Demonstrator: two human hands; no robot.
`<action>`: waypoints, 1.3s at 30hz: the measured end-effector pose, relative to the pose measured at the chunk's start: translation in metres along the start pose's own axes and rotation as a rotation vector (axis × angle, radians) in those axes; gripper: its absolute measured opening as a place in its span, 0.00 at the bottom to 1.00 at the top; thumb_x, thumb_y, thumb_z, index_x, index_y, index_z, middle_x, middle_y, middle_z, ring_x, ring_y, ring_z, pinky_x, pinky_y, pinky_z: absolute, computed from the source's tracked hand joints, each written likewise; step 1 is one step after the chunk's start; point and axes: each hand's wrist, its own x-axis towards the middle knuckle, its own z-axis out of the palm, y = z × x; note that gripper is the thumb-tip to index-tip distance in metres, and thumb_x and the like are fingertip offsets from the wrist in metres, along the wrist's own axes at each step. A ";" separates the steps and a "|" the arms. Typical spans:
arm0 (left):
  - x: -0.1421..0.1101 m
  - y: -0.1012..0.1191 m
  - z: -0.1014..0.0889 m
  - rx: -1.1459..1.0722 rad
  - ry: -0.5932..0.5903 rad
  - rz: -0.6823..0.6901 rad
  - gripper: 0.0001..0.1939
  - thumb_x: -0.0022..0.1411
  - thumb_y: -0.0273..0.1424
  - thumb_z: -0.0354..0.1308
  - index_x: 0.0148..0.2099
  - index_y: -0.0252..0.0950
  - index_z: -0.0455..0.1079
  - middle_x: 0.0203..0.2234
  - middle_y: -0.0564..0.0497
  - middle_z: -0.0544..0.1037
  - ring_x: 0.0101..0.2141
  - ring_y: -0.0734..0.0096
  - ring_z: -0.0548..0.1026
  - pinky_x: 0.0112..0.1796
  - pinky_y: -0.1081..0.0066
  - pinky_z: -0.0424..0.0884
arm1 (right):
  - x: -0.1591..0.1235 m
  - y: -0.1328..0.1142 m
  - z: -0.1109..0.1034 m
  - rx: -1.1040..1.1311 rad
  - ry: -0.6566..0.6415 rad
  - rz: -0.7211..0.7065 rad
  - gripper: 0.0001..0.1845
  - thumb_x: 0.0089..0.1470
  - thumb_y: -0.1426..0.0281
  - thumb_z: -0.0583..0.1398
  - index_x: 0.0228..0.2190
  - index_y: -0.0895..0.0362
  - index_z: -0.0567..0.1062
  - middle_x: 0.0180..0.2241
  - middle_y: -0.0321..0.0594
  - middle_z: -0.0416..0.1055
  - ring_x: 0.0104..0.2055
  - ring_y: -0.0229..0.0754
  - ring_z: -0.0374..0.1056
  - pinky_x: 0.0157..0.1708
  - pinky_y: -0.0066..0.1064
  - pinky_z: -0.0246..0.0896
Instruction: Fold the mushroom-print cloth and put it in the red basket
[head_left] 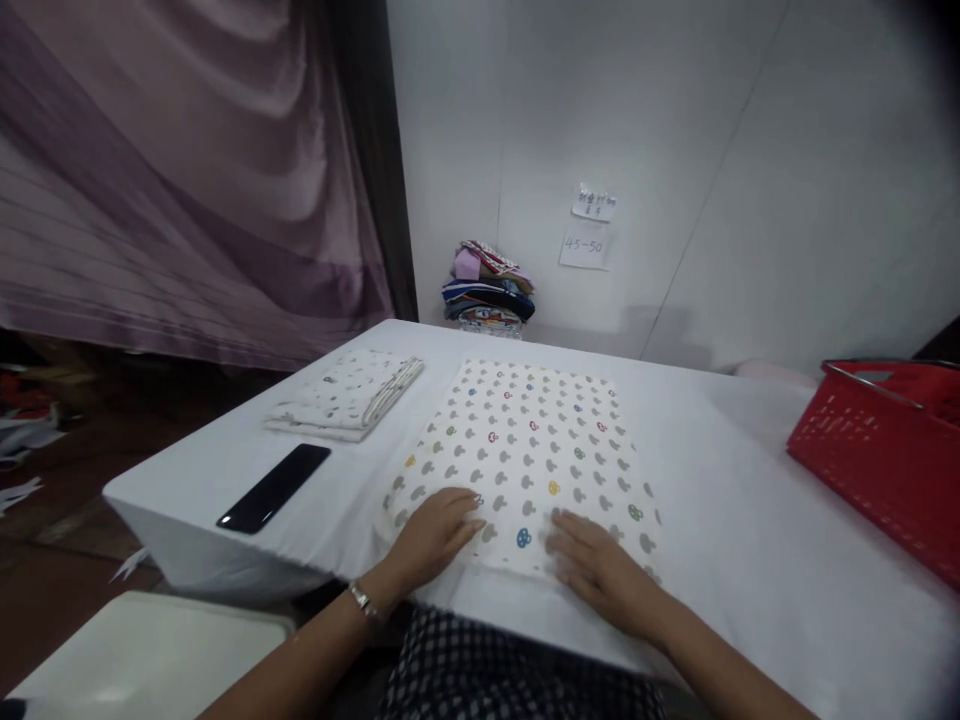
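A white cloth [517, 430] printed with grey, red, blue, yellow and green mushrooms lies spread on the white-covered table. On its near left part rests my left hand [437, 530], palm down with the fingers stretched out. My right hand [596, 565] is over the near right part of the same cloth, its fingers extended and slightly blurred. Neither hand grips anything. Left of the spread cloth is a folded white cloth [345, 390] with a small print. Close to the left edge of the table lies a black phone [274, 488].
A red plastic basket [885, 450] with a metal handle stands at the right. Behind the table, a stack of folded fabrics [489, 290] sits against the wall below two paper notes [589, 228]. A pinkish curtain [187, 180] hangs at the left, above a white lid-like surface [150, 655].
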 end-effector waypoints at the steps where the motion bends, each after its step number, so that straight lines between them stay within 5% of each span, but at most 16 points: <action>1: 0.011 0.000 0.002 0.009 -0.003 0.000 0.17 0.65 0.42 0.48 0.48 0.40 0.71 0.49 0.47 0.74 0.50 0.64 0.69 0.52 0.61 0.65 | 0.007 0.003 -0.003 -0.018 0.016 0.014 0.26 0.61 0.59 0.52 0.58 0.51 0.63 0.63 0.43 0.51 0.64 0.50 0.47 0.61 0.46 0.45; 6: 0.067 -0.005 0.022 0.074 -0.078 0.000 0.23 0.62 0.44 0.50 0.55 0.38 0.67 0.58 0.42 0.64 0.59 0.56 0.60 0.58 0.53 0.55 | 0.050 0.022 -0.014 -0.086 0.032 0.081 0.29 0.60 0.59 0.51 0.60 0.55 0.59 0.65 0.45 0.45 0.66 0.51 0.39 0.62 0.48 0.39; 11: 0.099 -0.032 0.037 0.204 -0.140 -0.112 0.30 0.64 0.47 0.45 0.61 0.35 0.60 0.63 0.42 0.56 0.63 0.53 0.51 0.60 0.49 0.46 | 0.088 0.047 -0.029 -0.076 -0.028 0.191 0.35 0.60 0.52 0.45 0.63 0.56 0.51 0.66 0.42 0.38 0.67 0.48 0.33 0.64 0.43 0.33; 16: 0.098 -0.054 0.048 0.250 -0.154 -0.168 0.33 0.65 0.50 0.36 0.66 0.39 0.52 0.64 0.47 0.54 0.63 0.55 0.49 0.60 0.50 0.46 | 0.140 0.091 -0.041 -0.132 -0.009 0.319 0.38 0.60 0.49 0.42 0.64 0.58 0.47 0.67 0.43 0.35 0.68 0.47 0.29 0.63 0.42 0.28; 27: 0.091 -0.074 0.062 0.307 -0.107 -0.089 0.31 0.65 0.47 0.40 0.66 0.43 0.49 0.64 0.50 0.54 0.63 0.57 0.51 0.60 0.52 0.47 | 0.279 0.203 -0.056 -0.327 0.005 0.612 0.36 0.62 0.51 0.36 0.64 0.58 0.43 0.67 0.45 0.33 0.68 0.47 0.26 0.62 0.45 0.28; 33: 0.088 -0.076 0.062 0.323 -0.078 -0.045 0.31 0.65 0.46 0.42 0.67 0.43 0.47 0.64 0.49 0.54 0.63 0.57 0.51 0.59 0.53 0.47 | 0.302 0.240 -0.045 -0.333 -0.021 0.658 0.38 0.60 0.50 0.37 0.64 0.57 0.44 0.67 0.44 0.35 0.68 0.48 0.29 0.62 0.48 0.31; 39: 0.086 -0.077 0.064 0.331 -0.052 -0.034 0.31 0.65 0.46 0.43 0.68 0.46 0.44 0.64 0.51 0.54 0.62 0.57 0.52 0.59 0.53 0.49 | 0.309 0.233 -0.047 -0.349 0.013 0.623 0.39 0.59 0.48 0.36 0.64 0.59 0.47 0.67 0.45 0.34 0.68 0.50 0.29 0.61 0.48 0.32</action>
